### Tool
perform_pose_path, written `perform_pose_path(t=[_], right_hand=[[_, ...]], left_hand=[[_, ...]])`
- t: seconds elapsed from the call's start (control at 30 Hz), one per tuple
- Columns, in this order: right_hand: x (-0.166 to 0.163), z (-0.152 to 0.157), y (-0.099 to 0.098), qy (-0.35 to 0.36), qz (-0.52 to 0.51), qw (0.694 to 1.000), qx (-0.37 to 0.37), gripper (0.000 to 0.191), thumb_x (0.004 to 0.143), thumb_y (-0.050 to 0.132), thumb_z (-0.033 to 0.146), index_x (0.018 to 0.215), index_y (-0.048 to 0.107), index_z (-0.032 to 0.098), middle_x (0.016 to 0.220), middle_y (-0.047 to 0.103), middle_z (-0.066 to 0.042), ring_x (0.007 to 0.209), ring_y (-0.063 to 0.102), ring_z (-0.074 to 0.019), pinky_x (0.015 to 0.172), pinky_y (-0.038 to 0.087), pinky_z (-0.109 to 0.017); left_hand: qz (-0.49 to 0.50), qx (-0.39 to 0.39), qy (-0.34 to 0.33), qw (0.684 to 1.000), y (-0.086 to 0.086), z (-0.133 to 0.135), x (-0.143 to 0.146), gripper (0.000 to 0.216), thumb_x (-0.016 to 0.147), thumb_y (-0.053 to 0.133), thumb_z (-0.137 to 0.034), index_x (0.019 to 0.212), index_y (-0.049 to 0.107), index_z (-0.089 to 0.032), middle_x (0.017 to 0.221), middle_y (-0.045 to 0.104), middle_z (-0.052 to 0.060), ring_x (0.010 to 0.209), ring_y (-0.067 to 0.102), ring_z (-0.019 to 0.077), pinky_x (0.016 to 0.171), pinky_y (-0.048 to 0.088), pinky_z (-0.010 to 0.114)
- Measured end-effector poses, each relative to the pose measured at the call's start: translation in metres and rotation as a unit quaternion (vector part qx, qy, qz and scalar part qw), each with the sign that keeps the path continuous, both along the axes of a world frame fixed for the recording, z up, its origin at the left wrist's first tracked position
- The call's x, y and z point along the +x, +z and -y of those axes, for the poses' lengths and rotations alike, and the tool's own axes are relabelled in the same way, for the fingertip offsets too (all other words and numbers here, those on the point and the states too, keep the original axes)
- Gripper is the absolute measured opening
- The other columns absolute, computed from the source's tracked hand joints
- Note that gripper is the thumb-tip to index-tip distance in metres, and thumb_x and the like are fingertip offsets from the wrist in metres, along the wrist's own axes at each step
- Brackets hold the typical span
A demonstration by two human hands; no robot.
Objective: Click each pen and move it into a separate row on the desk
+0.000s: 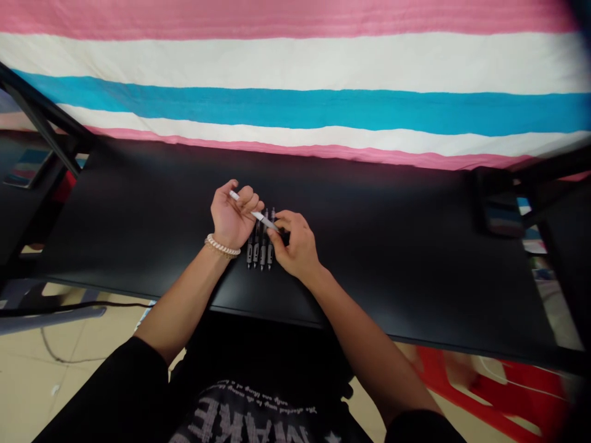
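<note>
A slim white pen (264,221) runs aslant between my two hands, its middle covered by curled fingers. My left hand (234,214) is turned palm up, fingers bent around the pen, whose white end pokes out near the thumb. At the pen's lower right end, my right hand (295,242) pinches it between thumb and fingers; a dark part there is mostly hidden. Just beneath the hands, several black pens (263,253) lie side by side on the black table (392,246), their tips toward me. The fingers partly cover their upper ends.
A striped pink, white and blue cloth (295,107) hangs along the table's far side. On the right end lies a dark flat object (501,206). Black metal bars (44,126) stand at the left. A red plastic stool (498,387) is below the table at right.
</note>
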State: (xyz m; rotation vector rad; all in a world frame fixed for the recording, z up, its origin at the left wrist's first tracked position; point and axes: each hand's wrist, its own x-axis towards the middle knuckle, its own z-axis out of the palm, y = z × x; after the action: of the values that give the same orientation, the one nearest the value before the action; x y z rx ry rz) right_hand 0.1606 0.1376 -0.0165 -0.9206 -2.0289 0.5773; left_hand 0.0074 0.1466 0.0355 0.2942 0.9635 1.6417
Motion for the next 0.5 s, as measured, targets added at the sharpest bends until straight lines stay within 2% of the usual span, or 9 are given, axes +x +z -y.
perform_pose_path(t=[0.07,0.13,0.2,0.27,0.3,0.37,0.43,0.5], right_hand=[[-0.002,0.002,-0.001,0.027,0.02,0.999,0.013,0.021,0.095,0.051,0.028,0.115,0.05,0.022,0.088,0.07,-0.006,0.082,0.064,-0.0242,0.083,0.05,-0.044],[-0.003,0.004,-0.001,0.032,0.022,0.999,0.017,0.022,0.095,0.05,0.026,0.116,0.05,0.022,0.088,0.071,-0.006,0.08,0.064,-0.0239,0.082,0.05,-0.045],[-0.004,0.004,-0.001,0.028,0.011,0.999,0.018,0.022,0.095,0.05,0.025,0.116,0.049,0.022,0.088,0.07,-0.006,0.08,0.063,-0.0234,0.082,0.05,-0.043],[-0.003,0.003,-0.001,0.021,-0.001,1.0,0.013,0.02,0.096,0.049,0.025,0.116,0.049,0.022,0.089,0.069,-0.006,0.082,0.064,-0.023,0.08,0.051,-0.041],[-0.003,0.001,-0.001,0.01,-0.004,1.0,0.007,0.019,0.096,0.048,0.024,0.115,0.049,0.022,0.089,0.068,-0.006,0.084,0.064,-0.023,0.079,0.051,-0.04],[0.001,-0.004,-0.001,-0.039,-0.004,0.999,-0.004,0.018,0.097,0.046,0.024,0.114,0.049,0.022,0.09,0.068,-0.007,0.087,0.063,-0.0238,0.08,0.051,-0.04],[0.01,-0.012,0.0,-0.112,0.008,0.994,-0.006,0.018,0.095,0.047,0.024,0.112,0.05,0.022,0.089,0.066,-0.008,0.087,0.062,-0.0254,0.083,0.05,-0.043],[0.022,-0.02,0.0,-0.184,0.031,0.982,-0.002,0.018,0.092,0.049,0.023,0.11,0.052,0.021,0.085,0.065,-0.008,0.087,0.059,-0.027,0.087,0.048,-0.047]], left_hand=[[0.016,-0.004,0.006,1.0,0.002,0.001,-0.002,0.039,0.098,0.046,-0.04,0.064,0.047,-0.022,0.051,0.02,-0.007,0.039,0.022,0.0073,0.043,0.031,0.022],[0.027,-0.001,0.01,1.0,0.002,0.002,-0.003,0.037,0.097,0.046,-0.039,0.064,0.048,-0.022,0.051,0.018,-0.007,0.039,0.02,0.0076,0.042,0.028,0.023],[0.029,0.007,0.011,1.0,0.002,0.002,-0.002,0.035,0.097,0.045,-0.039,0.066,0.05,-0.022,0.05,0.02,-0.007,0.039,0.022,0.0079,0.043,0.03,0.023],[0.02,0.027,0.006,0.999,0.0,0.001,0.001,0.034,0.097,0.045,-0.043,0.072,0.054,-0.023,0.05,0.033,-0.005,0.042,0.036,0.0085,0.049,0.039,0.023],[0.011,0.041,-0.001,0.999,-0.002,0.001,0.003,0.036,0.097,0.044,-0.048,0.076,0.058,-0.023,0.055,0.045,-0.003,0.049,0.047,0.0098,0.056,0.044,0.025],[-0.024,0.07,-0.016,0.997,-0.008,-0.001,0.007,0.043,0.096,0.042,-0.059,0.089,0.064,-0.022,0.08,0.066,0.005,0.079,0.066,0.0155,0.075,0.051,0.029],[-0.084,0.081,-0.012,0.993,-0.017,-0.003,0.008,0.046,0.093,0.046,-0.062,0.1,0.067,-0.022,0.108,0.07,0.008,0.107,0.066,0.0197,0.09,0.049,0.031],[-0.163,0.074,0.031,0.983,-0.027,-0.005,0.007,0.035,0.09,0.057,-0.053,0.105,0.069,-0.024,0.118,0.069,0.006,0.115,0.063,0.0188,0.094,0.046,0.028]])
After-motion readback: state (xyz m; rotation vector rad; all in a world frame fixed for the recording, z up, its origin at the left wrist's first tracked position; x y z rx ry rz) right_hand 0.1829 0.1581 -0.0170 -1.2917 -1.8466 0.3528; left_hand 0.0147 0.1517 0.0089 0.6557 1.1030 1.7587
